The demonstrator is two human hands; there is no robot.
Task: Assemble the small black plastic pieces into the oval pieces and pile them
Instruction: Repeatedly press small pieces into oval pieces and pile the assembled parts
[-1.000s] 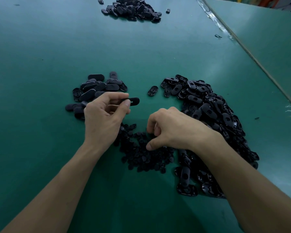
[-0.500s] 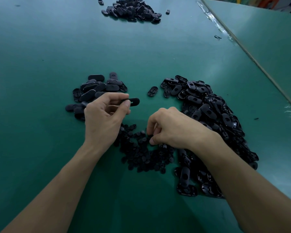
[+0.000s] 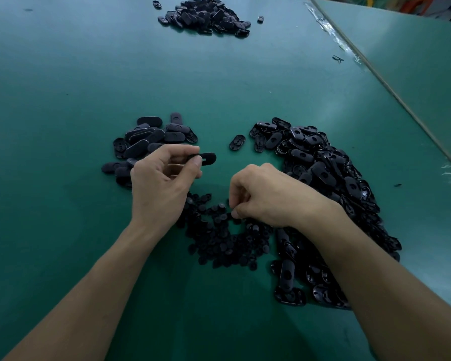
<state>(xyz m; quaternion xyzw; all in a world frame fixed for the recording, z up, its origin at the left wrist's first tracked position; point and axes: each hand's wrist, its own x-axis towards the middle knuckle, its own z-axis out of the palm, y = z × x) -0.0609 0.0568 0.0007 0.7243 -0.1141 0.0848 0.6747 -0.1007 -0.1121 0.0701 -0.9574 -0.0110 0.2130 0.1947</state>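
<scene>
Obs. from beside the bench, green table (image 3: 63,100).

L hand (image 3: 162,183): raised off the surface, thumb and forefinger pinching one oval piece (image 3: 206,159) by its end. The rest of the piece sticks out to the hand's right, slot visible and empty. Other fingers loosely curled.

R hand (image 3: 266,196): knuckles up, fingers curled down into the heap of small black pieces (image 3: 219,238), which lies between and just below both hands. Thumb and forefinger seem closed on one small piece (image 3: 231,214) at the heap's top. It is dark on dark, so grip not fully confirmed.

Stock:
- Unassembled ovals (image 3: 331,178): large heap along the outer side of the R hand and forearm, many w/ open holes showing.
- Done pile (image 3: 151,136): modest, just beyond the L hand, touching its knuckle side. Judged finished units since most faces look closed; cannot verify each.
- One stray oval (image 3: 237,142) on its own beyond the gap between the hands.
- Further pile (image 3: 206,15) well beyond both hands; status cannot tell.

Progress (judgement): early to mid. Done pile is far smaller than the oval stock, and the small-piece heap is ample. Current unit: oval in hand, insert being picked, not yet fitted. Remaining: bring insert to slot, press home, drop on done pile, and repeat for most of the stock.
</scene>
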